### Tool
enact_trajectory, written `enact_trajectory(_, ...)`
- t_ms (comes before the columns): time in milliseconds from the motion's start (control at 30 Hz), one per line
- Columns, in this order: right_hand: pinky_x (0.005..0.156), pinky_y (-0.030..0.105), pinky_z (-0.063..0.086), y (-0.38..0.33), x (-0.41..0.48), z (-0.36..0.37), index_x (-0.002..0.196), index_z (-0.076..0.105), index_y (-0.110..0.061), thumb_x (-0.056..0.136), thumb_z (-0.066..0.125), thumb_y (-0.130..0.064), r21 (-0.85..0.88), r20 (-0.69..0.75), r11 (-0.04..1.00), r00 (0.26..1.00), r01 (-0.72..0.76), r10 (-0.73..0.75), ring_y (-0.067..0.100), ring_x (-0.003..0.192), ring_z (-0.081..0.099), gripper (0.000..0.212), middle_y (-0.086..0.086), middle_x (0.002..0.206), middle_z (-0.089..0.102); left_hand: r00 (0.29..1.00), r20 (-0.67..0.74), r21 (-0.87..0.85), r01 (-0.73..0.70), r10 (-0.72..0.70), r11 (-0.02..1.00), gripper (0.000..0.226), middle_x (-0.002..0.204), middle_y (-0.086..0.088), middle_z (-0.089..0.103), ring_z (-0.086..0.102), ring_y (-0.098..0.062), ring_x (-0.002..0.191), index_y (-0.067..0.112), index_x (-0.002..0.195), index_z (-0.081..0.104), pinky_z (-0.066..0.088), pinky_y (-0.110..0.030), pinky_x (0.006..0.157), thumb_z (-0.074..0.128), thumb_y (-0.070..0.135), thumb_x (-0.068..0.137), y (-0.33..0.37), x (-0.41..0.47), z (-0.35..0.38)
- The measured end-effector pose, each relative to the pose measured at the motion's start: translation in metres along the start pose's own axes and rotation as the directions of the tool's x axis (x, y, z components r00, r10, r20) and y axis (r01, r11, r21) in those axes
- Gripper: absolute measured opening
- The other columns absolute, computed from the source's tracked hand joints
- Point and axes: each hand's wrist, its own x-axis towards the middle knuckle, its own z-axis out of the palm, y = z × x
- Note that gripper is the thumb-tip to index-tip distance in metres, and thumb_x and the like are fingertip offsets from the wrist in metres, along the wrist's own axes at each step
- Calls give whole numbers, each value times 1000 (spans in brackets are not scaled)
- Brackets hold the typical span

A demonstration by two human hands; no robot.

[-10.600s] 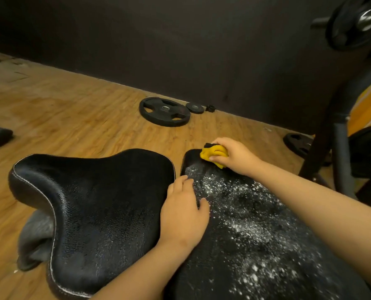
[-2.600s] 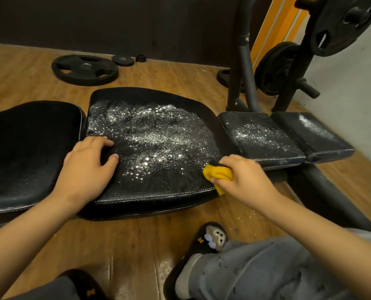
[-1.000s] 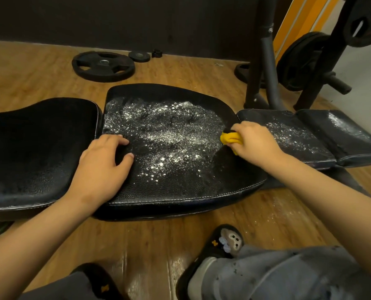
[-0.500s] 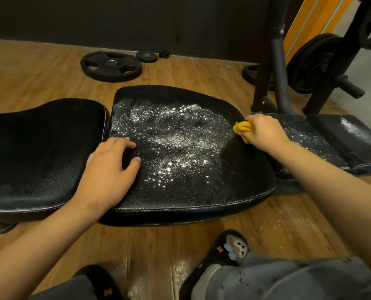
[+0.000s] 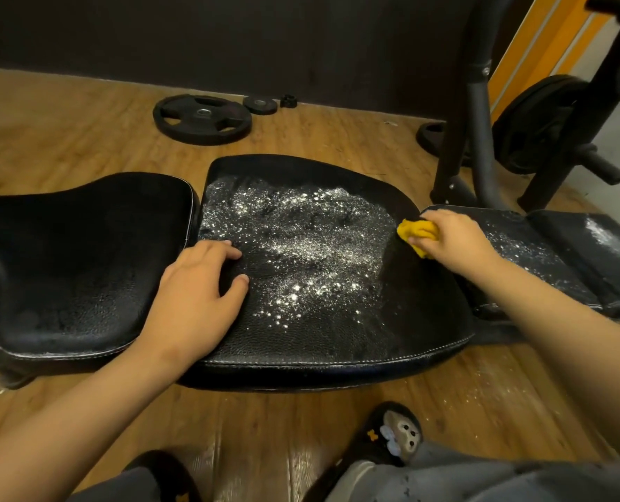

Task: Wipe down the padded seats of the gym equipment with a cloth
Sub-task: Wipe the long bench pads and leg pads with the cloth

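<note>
A black padded bench lies low across the wooden floor. Its middle pad is strewn with white powder, thinner near the right side. My right hand grips a bunched yellow cloth against the right edge of that pad. My left hand rests flat on the pad's left part, fingers spread. The left seat pad looks free of powder. Two smaller pads at the right, the nearer pad and the far pad, carry white powder too.
A large weight plate and a small one lie on the floor by the dark wall. A black rack upright with loaded plates stands at the back right. My slippered foot is below the bench; powder is scattered on the floor.
My right hand has carried the cloth from the pad's near right corner up along its right edge, leaving that strip darker. My left hand stays planted on the pad.
</note>
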Motion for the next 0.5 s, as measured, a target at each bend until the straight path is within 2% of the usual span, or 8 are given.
enact_trajectory(67,77,38,40,-2,21,3,95,62,-12,87,67,-32,-27,-1,997,997,-76,76,35,98,59,22,12,98,65,1000,0,3,0,0,1000,31,136,6,51,41,-16,129,19,123,56,28,-35,107,56,28,93,0,0,0)
enact_trajectory(167,79,38,42,-12,26,7,96,62,-11,87,66,-32,-39,-8,997,998,-70,70,33,97,59,23,12,97,65,1000,1,-1,2,-2,1000,32,136,6,51,41,-16,129,19,123,56,28,-35,107,56,28,93,0,0,-1)
enact_trajectory(267,74,36,40,-24,-2,3,102,62,-12,85,69,-31,-19,-3,997,997,78,-78,30,93,58,27,9,96,61,1000,2,-6,1,-1,1000,32,136,5,51,41,-16,129,19,123,56,28,-36,107,56,28,93,0,-1,0)
enact_trajectory(367,71,32,41,-30,-38,-8,107,63,-13,83,72,-31,30,30,964,964,264,-265,22,87,58,31,3,94,60,1000,-7,-6,-7,7,1000,31,135,5,51,41,-15,129,19,123,56,28,-36,107,56,28,93,-1,0,0)
enact_trajectory(433,70,31,44,-25,-49,-11,107,63,-15,82,73,-32,52,91,944,940,325,-329,18,85,59,32,-1,93,59,1000,-4,-9,-7,7,1000,31,135,6,51,41,-14,129,20,123,56,29,-36,107,56,29,93,-2,-1,1)
enact_trajectory(500,73,33,45,-18,-42,-11,108,63,-13,82,73,-32,59,114,944,937,326,-331,19,87,59,34,1,95,60,1000,-6,-12,-8,8,1000,32,135,7,51,41,-13,129,21,123,56,29,-36,108,56,30,93,-2,0,1)
